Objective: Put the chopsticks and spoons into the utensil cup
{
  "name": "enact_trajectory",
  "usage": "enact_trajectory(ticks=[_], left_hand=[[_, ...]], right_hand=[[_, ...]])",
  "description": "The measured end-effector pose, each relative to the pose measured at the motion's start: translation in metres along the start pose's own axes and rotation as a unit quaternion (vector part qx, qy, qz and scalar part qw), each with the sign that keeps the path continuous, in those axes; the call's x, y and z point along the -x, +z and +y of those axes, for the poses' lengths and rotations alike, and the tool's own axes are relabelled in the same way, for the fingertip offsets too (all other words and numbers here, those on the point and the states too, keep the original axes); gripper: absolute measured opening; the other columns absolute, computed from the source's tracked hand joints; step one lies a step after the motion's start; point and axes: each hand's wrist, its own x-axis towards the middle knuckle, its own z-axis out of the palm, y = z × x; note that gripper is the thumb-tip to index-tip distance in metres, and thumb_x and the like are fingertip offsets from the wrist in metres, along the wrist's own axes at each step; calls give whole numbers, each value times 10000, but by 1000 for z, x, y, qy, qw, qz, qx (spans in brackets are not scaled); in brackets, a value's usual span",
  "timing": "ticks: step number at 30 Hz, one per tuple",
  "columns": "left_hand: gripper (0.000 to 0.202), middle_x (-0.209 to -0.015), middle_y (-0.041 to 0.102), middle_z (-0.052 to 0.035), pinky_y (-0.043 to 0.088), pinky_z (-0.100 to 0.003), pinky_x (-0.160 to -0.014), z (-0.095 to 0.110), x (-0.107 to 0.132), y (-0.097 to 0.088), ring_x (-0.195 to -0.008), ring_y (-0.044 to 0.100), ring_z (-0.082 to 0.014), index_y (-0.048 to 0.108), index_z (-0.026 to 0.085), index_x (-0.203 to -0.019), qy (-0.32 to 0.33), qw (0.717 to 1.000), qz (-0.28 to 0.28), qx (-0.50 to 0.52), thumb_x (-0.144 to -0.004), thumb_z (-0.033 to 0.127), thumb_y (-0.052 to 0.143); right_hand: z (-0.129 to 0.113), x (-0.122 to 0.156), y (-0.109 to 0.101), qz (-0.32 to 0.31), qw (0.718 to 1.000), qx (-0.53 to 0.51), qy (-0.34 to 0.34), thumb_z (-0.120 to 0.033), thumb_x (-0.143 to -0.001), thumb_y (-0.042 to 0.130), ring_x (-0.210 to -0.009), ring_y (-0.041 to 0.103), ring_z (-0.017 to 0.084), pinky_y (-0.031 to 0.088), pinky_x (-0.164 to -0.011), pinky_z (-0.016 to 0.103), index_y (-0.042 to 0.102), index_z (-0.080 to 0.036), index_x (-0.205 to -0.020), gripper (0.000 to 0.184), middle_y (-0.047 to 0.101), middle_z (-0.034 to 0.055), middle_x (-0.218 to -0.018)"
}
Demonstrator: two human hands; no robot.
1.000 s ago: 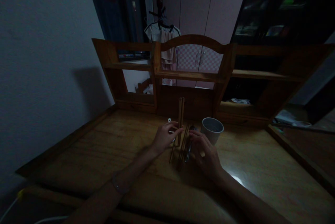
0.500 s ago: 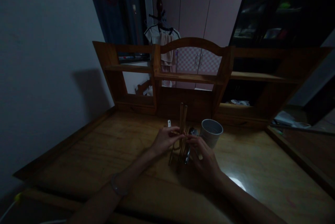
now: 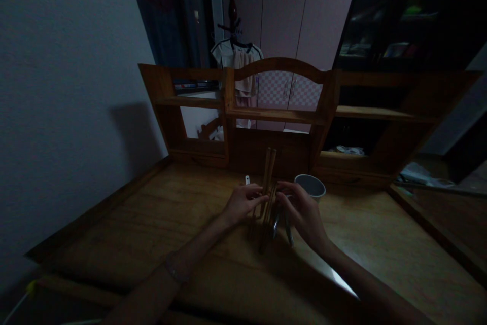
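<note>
My left hand (image 3: 242, 202) is closed around two wooden chopsticks (image 3: 268, 169), holding them upright above the wooden desk (image 3: 160, 213). My right hand (image 3: 302, 212) is beside them with its fingers curled on a chopstick at the top of a loose bundle (image 3: 268, 218) that leans on the desk. A metal spoon (image 3: 276, 221) lies among the bundle. A pale cup (image 3: 311, 186) stands just behind my right hand, partly hidden by it.
A wooden shelf unit (image 3: 281, 112) runs along the back of the desk. A small white object (image 3: 247, 180) lies behind my left hand. A wall is on the left, and clothes hang on a stand (image 3: 236, 56) beyond the shelf.
My right hand has risen from the bundle on the desk toward the upright chopsticks and now covers more of the cup. The upright chopsticks tilted slightly right.
</note>
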Motion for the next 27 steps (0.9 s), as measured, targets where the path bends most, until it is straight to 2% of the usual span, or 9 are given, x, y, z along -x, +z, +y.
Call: enact_trajectory(ticks=[3, 6, 9, 13, 16, 19, 27], left_hand=[[287, -926, 693, -75, 503, -258, -699, 0, 1, -1, -817, 641, -181, 747, 162, -924, 35, 999, -27, -12, -774, 404, 709], [316, -957, 696, -76, 496, -253, -703, 1, 3, -1, -843, 635, -186, 744, 159, -937, 23, 999, -43, -1, -791, 432, 685], [333, -879, 712, -60, 476, -244, -669, 0, 4, -1, -790, 632, -180, 743, 152, -936, 8, 999, -53, 8, -806, 448, 664], [335, -780, 695, -42, 438, -235, -633, -1, 3, -1, -724, 606, -162, 746, 140, -851, 19, 998, -55, 6, -798, 462, 667], [323, -726, 663, -22, 414, -226, -611, -4, 1, -1, -684, 581, -140, 740, 145, -801, 30, 998, -55, 15, -786, 461, 681], [314, -749, 664, -25, 415, -229, -623, -9, -1, -1, -723, 592, -150, 739, 151, -785, 28, 998, -54, 30, -773, 461, 695], [305, -787, 715, -36, 442, -235, -646, -16, -1, 0, -793, 658, -190, 749, 158, -771, -25, 996, -80, 22, -746, 461, 718]], right_hand=[[-10, -31, -7, -23, 1000, -17, -5, -374, -873, 629, -871, 652, 196, 543, -742, 311, 600, -213, -1170, 339, 660, 58, -980], [-25, -56, -14, -75, 996, 2, -39, -402, -845, 658, -815, 649, 184, 531, -697, 288, 680, -199, -1005, 260, 665, 50, -930], [-41, -71, -23, -108, 993, 5, -57, -408, -851, 646, -815, 647, 181, 524, -673, 274, 702, -191, -940, 241, 667, 57, -947], [-54, -82, -33, -162, 986, -8, -30, -430, -847, 642, -687, 644, 162, 511, -593, 258, 697, -174, -930, 274, 683, 46, -833], [-54, -91, -36, -201, 979, 13, -23, -440, -832, 653, -657, 647, 167, 508, -579, 262, 708, -162, -902, 292, 686, 41, -756], [-51, -101, -36, -229, 973, 26, -29, -444, -833, 649, -648, 649, 171, 509, -579, 267, 709, -159, -895, 298, 687, 35, -717], [-41, -114, -42, -249, 968, 32, -25, -468, -838, 637, -646, 672, 192, 504, -551, 263, 693, -154, -876, 321, 704, 49, -698]])
